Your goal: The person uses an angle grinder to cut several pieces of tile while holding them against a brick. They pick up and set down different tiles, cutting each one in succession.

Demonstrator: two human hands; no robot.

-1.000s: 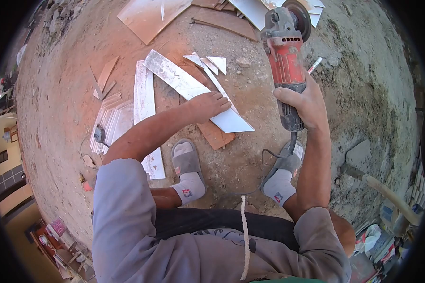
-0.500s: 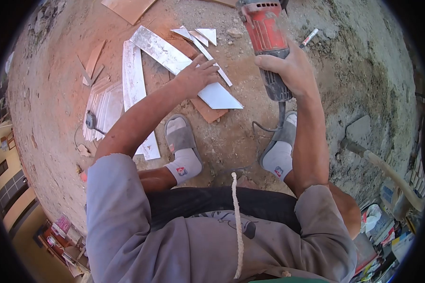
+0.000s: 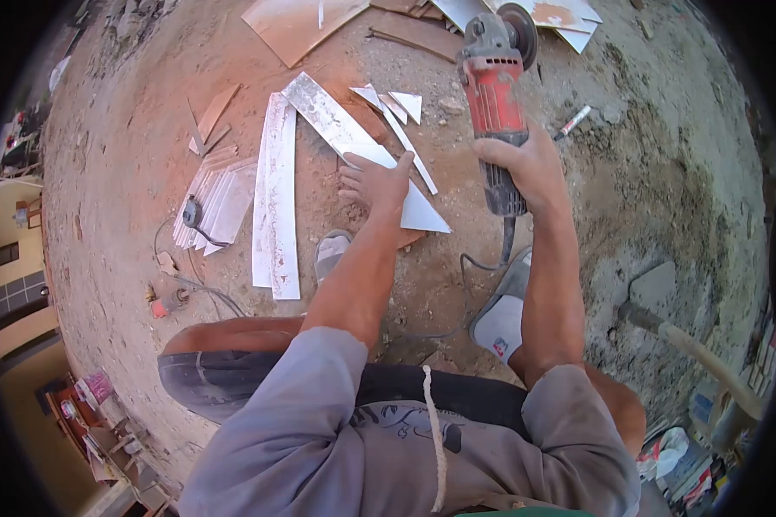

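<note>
My right hand [image 3: 530, 164] is wrapped round the body of a red and black angle grinder [image 3: 497, 99], held up with its disc at the top. My left hand [image 3: 375, 179] rests on a white tile piece [image 3: 424, 215], its fingers spread and thumb toward the right edge. Under that piece lie a longer dusty white strip [image 3: 323, 110] and a reddish tile, mostly hidden. Just right of my left hand is a thin white strip [image 3: 412, 153], with small white triangular offcuts [image 3: 407, 105] above it.
Long white strips [image 3: 274, 198] and stacked tile pieces [image 3: 224, 202] lie to the left. More tiles [image 3: 306, 26] are at the top. A marker [image 3: 573, 121] lies right of the grinder. A long-handled tool [image 3: 690, 345] is at the right. The grinder's cord [image 3: 464, 276] runs near my feet.
My left hand has shifted on the white tile piece, its fingers now pointing left. The view has moved, bringing the grinder's disc and more tiles into sight. My right hand still grips the grinder.
</note>
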